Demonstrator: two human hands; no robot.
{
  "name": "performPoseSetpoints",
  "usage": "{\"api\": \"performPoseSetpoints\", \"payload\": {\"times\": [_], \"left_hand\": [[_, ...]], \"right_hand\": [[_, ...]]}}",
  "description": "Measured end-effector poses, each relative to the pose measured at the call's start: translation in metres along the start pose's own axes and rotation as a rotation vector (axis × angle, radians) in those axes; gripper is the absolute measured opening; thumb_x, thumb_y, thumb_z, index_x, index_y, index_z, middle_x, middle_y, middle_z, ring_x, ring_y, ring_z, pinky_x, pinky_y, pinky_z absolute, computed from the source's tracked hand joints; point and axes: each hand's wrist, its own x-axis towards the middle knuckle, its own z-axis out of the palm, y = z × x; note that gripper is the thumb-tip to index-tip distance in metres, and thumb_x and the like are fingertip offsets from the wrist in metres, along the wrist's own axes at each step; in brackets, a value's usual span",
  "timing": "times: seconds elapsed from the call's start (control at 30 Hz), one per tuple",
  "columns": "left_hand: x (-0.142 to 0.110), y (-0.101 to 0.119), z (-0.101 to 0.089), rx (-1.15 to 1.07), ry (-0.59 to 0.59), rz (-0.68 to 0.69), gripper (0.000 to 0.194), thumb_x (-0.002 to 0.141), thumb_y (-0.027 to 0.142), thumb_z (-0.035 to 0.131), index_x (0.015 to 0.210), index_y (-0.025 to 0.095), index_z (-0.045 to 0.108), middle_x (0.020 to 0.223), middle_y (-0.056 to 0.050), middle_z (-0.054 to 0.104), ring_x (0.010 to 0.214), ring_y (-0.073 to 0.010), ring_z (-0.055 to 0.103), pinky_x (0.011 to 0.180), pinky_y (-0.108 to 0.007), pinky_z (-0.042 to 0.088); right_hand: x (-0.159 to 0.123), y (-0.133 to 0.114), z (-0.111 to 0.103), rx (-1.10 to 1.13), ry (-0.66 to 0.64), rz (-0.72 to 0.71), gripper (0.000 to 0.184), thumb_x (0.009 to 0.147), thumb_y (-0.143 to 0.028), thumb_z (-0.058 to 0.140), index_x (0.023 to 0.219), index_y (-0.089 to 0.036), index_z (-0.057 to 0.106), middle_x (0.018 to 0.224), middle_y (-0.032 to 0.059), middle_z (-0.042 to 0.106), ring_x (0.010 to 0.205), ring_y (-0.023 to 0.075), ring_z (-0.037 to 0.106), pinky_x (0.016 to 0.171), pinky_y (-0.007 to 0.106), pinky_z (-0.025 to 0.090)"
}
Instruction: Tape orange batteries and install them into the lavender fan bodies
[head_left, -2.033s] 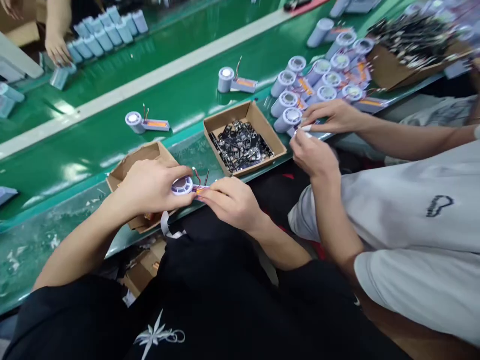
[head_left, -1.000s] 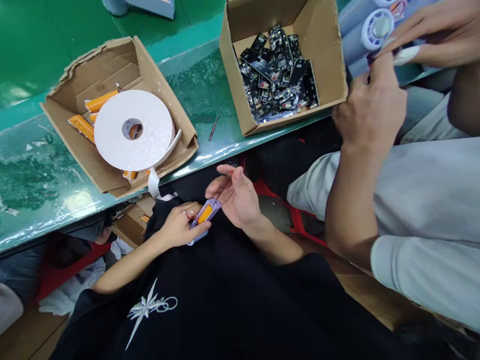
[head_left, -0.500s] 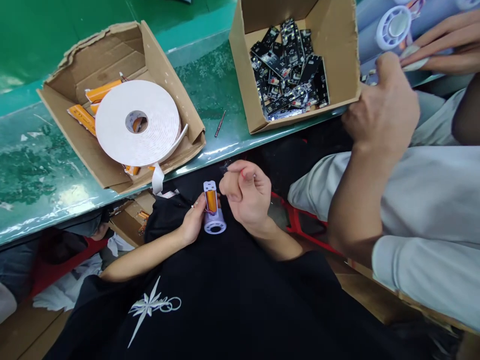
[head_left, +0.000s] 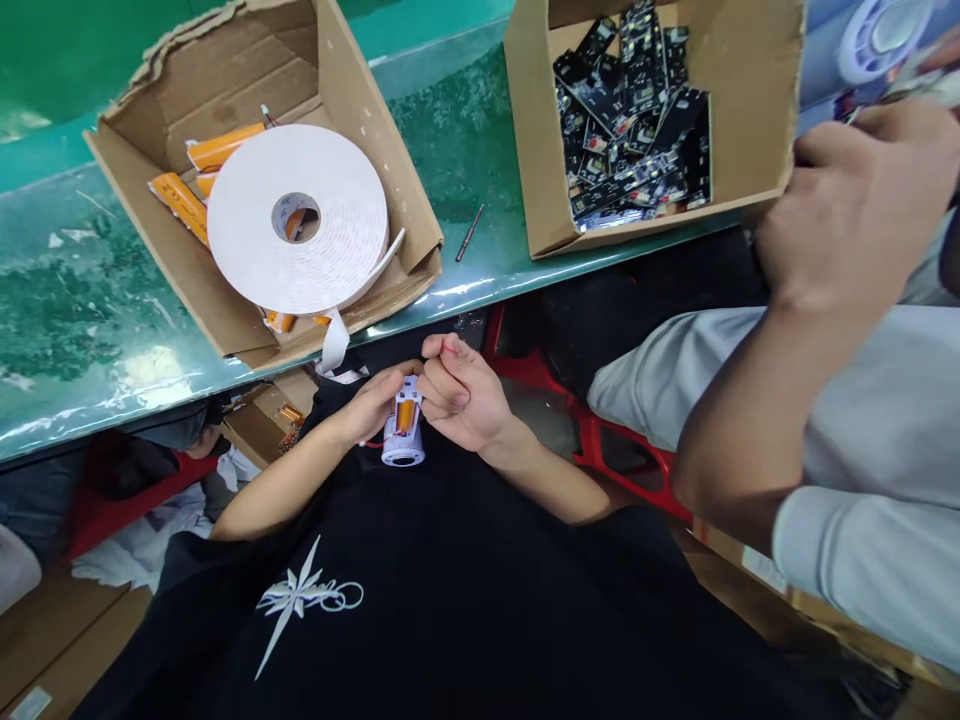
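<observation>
A pale lavender plastic housing (head_left: 403,445) with an orange battery cell (head_left: 406,416) inside sits in front of my black shirt. Wrapped round its left side and upper end, the fingers of my left hand (head_left: 369,408) hold it. A thin red wire (head_left: 370,444) sticks out at its left. My right hand (head_left: 469,400) is closed against the housing's upper right side, thumb and fingers bent together. Something small and red shows at its fingertips; what it pinches, if anything, is too small to make out.
On the green table (head_left: 480,120) stand a cardboard box (head_left: 382,110) with a white tape roll (head_left: 337,200) and orange battery cells, and another box (head_left: 750,100) of black circuit boards (head_left: 637,130). A dark screwdriver bit (head_left: 469,233) lies between. A co-worker's arm (head_left: 750,400) is at right.
My left hand has shifted up over the housing's top end and turned it slightly. My right hand has moved left and down against the housing. The whole view has shifted slightly.
</observation>
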Motion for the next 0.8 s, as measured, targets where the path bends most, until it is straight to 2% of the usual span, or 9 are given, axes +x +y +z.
{"api": "performPoseSetpoints", "payload": {"times": [0.1,0.2,0.3,0.43,0.5,0.57,0.63,0.67,0.8], "left_hand": [[0.010,0.006,0.004,0.067,0.149,-0.023,0.041,0.092,0.061,0.059,0.087,0.021,0.061,0.070,-0.001,0.060,0.062,-0.0191,0.058,0.060,-0.032,0.049],[0.022,0.010,0.005,0.358,0.342,0.152,0.029,0.089,0.046,0.052,0.074,0.022,0.057,0.069,-0.002,0.059,0.068,-0.0191,0.058,0.066,-0.032,0.048],[0.028,0.009,0.007,0.550,0.350,0.197,0.030,0.088,0.041,0.045,0.066,0.023,0.051,0.068,-0.003,0.058,0.070,-0.0186,0.057,0.069,-0.032,0.046],[0.028,0.002,0.005,0.455,0.382,0.082,0.027,0.085,0.042,0.047,0.066,0.023,0.051,0.060,-0.001,0.055,0.058,-0.0162,0.055,0.057,-0.029,0.042],[0.029,0.000,0.001,0.340,0.463,-0.033,0.028,0.085,0.046,0.046,0.071,0.024,0.054,0.054,0.001,0.051,0.048,-0.0155,0.051,0.049,-0.027,0.039],[0.029,-0.001,-0.002,0.266,0.499,-0.109,0.030,0.085,0.051,0.046,0.074,0.024,0.055,0.048,0.003,0.048,0.039,-0.0157,0.047,0.042,-0.027,0.036],[0.029,0.001,-0.002,0.258,0.466,-0.117,0.033,0.083,0.055,0.049,0.075,0.024,0.056,0.046,0.003,0.049,0.037,-0.0159,0.048,0.039,-0.026,0.036],[0.028,0.002,-0.001,0.255,0.446,-0.116,0.035,0.082,0.057,0.052,0.074,0.024,0.057,0.046,0.003,0.050,0.037,-0.0159,0.050,0.039,-0.025,0.037],[0.022,0.005,0.002,0.218,0.392,-0.071,0.052,0.087,0.074,0.057,0.077,0.023,0.057,0.047,0.003,0.054,0.038,-0.0155,0.052,0.040,-0.025,0.039]], "right_hand": [[0.004,0.010,0.006,-0.108,0.066,-0.134,0.038,0.100,-0.060,0.079,0.096,-0.025,0.066,0.049,-0.0138,0.032,0.045,0.0098,0.022,0.047,0.023,0.029],[0.004,0.020,0.010,-0.204,0.139,-0.246,0.046,0.094,-0.068,0.082,0.090,-0.024,0.068,0.050,-0.0127,0.032,0.048,0.0097,0.024,0.052,0.026,0.029],[0.000,0.024,0.011,-0.216,0.216,-0.281,0.046,0.094,-0.068,0.082,0.088,-0.025,0.066,0.050,-0.0131,0.028,0.048,0.0098,0.022,0.052,0.028,0.026],[-0.021,0.028,0.016,-0.214,0.256,-0.288,0.041,0.100,-0.065,0.077,0.088,-0.027,0.064,0.050,-0.0136,0.024,0.044,0.0101,0.020,0.046,0.026,0.026],[-0.038,0.030,0.020,-0.268,0.131,-0.335,0.043,0.103,-0.064,0.072,0.083,-0.028,0.065,0.048,-0.0125,0.030,0.040,0.0093,0.022,0.043,0.026,0.028],[-0.055,0.027,0.018,-0.415,-0.115,-0.399,0.046,0.106,-0.064,0.068,0.079,-0.027,0.069,0.049,-0.0089,0.044,0.036,0.0089,0.029,0.042,0.027,0.033],[-0.064,0.014,0.005,-0.621,-0.273,-0.417,0.044,0.109,-0.060,0.066,0.085,-0.025,0.078,0.056,-0.0031,0.062,0.039,0.0100,0.043,0.045,0.028,0.042],[-0.065,0.005,-0.006,-0.733,-0.268,-0.408,0.041,0.110,-0.056,0.065,0.091,-0.025,0.082,0.063,-0.0005,0.070,0.043,0.0113,0.052,0.050,0.028,0.047],[-0.052,-0.033,-0.061,-1.359,0.007,-0.381,0.033,0.113,-0.037,0.058,0.127,-0.021,0.083,0.105,0.0095,0.085,0.084,0.0216,0.077,0.083,0.035,0.064]]}}
